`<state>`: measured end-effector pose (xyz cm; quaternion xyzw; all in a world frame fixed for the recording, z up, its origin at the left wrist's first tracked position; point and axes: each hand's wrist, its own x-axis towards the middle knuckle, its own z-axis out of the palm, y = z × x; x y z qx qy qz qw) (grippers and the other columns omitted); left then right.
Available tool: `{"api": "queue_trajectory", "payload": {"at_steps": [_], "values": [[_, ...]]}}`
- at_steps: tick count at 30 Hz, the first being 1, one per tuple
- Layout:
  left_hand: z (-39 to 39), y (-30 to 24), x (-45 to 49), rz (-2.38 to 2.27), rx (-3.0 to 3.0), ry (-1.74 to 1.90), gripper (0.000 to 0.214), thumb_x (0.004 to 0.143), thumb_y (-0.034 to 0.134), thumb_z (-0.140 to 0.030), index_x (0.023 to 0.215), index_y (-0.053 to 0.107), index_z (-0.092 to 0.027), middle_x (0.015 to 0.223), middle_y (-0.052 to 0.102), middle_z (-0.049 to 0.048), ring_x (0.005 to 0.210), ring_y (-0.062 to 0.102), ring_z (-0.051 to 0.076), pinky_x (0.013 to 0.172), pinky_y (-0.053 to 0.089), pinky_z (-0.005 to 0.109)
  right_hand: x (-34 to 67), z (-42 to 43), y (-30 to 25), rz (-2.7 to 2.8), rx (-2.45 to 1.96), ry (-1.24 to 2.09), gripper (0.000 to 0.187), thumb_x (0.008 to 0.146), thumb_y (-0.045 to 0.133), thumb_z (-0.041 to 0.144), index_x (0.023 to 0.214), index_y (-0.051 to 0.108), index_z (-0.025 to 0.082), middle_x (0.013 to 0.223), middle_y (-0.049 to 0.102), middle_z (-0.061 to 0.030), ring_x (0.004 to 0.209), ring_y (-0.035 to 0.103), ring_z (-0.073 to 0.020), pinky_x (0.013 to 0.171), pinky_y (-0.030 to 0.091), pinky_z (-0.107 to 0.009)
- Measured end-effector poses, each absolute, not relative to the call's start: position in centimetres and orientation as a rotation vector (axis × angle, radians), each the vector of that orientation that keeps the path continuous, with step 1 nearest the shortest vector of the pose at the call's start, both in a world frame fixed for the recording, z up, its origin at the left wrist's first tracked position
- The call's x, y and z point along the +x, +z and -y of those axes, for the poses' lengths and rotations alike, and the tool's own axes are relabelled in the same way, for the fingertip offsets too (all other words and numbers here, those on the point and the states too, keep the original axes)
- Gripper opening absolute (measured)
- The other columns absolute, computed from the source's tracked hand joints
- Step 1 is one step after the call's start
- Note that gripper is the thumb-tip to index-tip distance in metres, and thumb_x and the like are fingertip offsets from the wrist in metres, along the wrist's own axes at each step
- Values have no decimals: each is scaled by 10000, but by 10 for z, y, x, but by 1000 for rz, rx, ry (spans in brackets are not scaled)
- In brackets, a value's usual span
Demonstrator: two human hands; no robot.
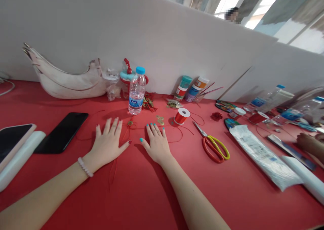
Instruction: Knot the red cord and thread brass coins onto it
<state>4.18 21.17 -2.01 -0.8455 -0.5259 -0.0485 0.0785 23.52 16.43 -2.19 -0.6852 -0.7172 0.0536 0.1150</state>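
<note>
My left hand [107,144] lies flat on the red table [141,199], fingers spread, a bead bracelet [85,167] at its wrist. My right hand [157,144] rests flat beside it, also holding nothing. Between and just beyond them is a brass-coloured coin [130,123] knotted onto red cord [114,171], whose loose ends trail over the table. Several loose coins [160,120] lie past my right fingertips. A spool of red cord [182,116] stands to their right. Scissors [211,142] with one red and one yellow handle lie farther right, blades slightly apart.
A water bottle [137,93] stands behind the coin, near red tassels [149,103]. At left are a black phone [63,132] and a white handbag [71,81]. Paint bottles [182,88] line the white partition [152,37]. Another person's hand [310,144] is at far right, beyond a plastic packet [264,155].
</note>
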Motion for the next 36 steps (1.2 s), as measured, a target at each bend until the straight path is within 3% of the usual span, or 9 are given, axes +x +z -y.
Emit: {"api": "queue_trajectory", "payload": {"at_steps": [4,9,12,14,16,19,29,36], "values": [[-213,-21,41,1520,-2633,-54,764,835,324,-533,1420,229,-51,1427,329,206,1318,278,357,1035,176,571,235,-164,-21,2139,-1986,155,624,915,216,544,1391,345,162,1462,304,-101,1364,218,-237,1096,124,-480],[-208,-17,42,1719,-2370,-12,911,749,380,-682,1407,275,-62,1348,394,298,1231,342,485,967,127,671,232,-164,-19,2104,-2065,142,676,911,193,562,1384,350,106,1453,315,-129,1364,213,-244,1101,100,-485],[-207,-16,43,1638,-2418,-44,835,794,354,-619,1411,266,-64,1433,286,252,1301,230,462,971,138,672,231,-163,-19,2096,-2084,134,693,906,198,569,1398,319,97,1459,296,-138,1369,195,-248,1099,100,-489],[-208,-16,42,1534,-2536,-50,753,839,322,-538,1413,256,-55,1461,259,198,1337,195,396,1009,154,629,231,-162,-18,2114,-2065,139,663,906,211,567,1409,305,145,1467,286,-126,1371,190,-248,1093,118,-494],[-210,-16,42,1485,-2618,-40,704,858,312,-488,1414,254,-59,1452,297,171,1333,236,358,1032,161,596,231,-162,-17,2146,-2028,151,625,911,217,554,1406,317,185,1469,290,-110,1370,197,-241,1089,133,-497],[-209,-14,42,1485,-2617,-41,680,857,335,-481,1410,279,-88,1424,352,174,1303,298,367,1028,151,603,231,-162,-16,2157,-2006,154,608,920,214,526,1379,366,158,1459,312,-106,1365,211,-231,1096,124,-490],[-200,-10,44,1547,-2373,-8,811,806,359,-604,1384,321,-36,1235,527,270,1216,405,401,1030,84,591,229,-163,-18,2083,-2033,123,604,922,238,508,1346,411,114,1418,381,-117,1343,269,-226,1101,93,-482],[-199,-7,44,1578,-2368,9,824,771,375,-661,1370,375,-95,1193,556,266,1169,438,440,1009,52,616,223,-162,-18,2029,-2103,86,652,907,240,545,1350,402,94,1410,383,-142,1327,296,-258,1085,82,-527]]}}
